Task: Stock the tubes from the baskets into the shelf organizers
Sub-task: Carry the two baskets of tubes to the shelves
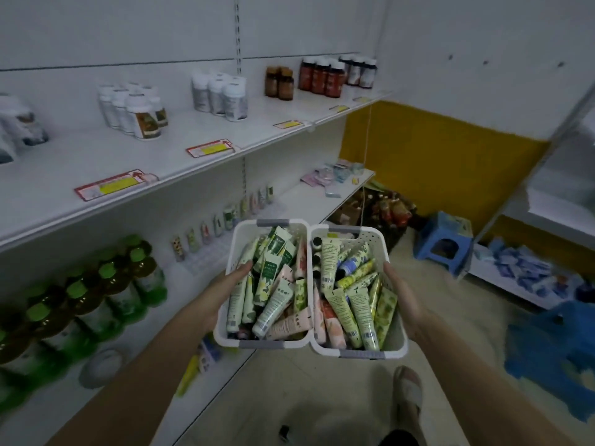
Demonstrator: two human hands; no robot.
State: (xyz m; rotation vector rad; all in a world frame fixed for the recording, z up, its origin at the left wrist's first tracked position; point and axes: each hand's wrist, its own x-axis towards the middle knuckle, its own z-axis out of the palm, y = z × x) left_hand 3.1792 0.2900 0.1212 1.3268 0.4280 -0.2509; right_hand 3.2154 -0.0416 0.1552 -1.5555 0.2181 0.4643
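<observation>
While left hand (225,284) and right hand (402,294) are clasping two baskets (394,329) by outer walls, fingers curled on rims, shelf organizer (209,255) is lying ahead-left, nearer left hand.

No lettering can be read anywhere; the printing on the tubes (336,252) in the baskets (222,329) is blurred. The red-and-yellow shelf tags (109,187) show only smeared marks; the bottle labels (146,122) likewise.

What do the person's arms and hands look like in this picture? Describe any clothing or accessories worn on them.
Both forearms are bare: no sleeves reach into view. The left hand and the right hand wear no gloves, and no watch, bracelet or ring shows on the visible parts. The fingers are bare too.
</observation>
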